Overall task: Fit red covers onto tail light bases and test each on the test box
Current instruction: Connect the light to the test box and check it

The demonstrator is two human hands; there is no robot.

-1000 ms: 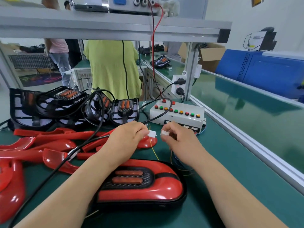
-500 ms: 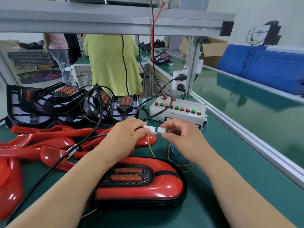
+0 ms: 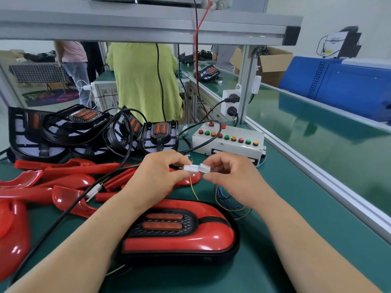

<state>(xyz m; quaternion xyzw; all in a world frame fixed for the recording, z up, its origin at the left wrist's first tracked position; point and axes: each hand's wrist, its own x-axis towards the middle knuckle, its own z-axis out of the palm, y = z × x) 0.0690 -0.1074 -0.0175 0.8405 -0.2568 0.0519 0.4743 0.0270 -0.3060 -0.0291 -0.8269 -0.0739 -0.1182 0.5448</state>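
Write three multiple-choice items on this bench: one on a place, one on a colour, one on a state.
1. Where does the covered tail light lie?
A. On the upper shelf
B. On the green mat, nearest the camera
C. On top of the button box

2. What colour are the loose covers at the left?
A. Blue
B. White
C. Red

3. How are the white connectors placed?
A. Held end to end, one in each hand
B. Lying apart on the mat
C. Plugged into the wall socket

Answers:
1 B: it rests flat on the mat, below the two arms.
2 C: the whole pile is glossy red.
3 A: the left hand and right hand each pinch one, and the ends meet.
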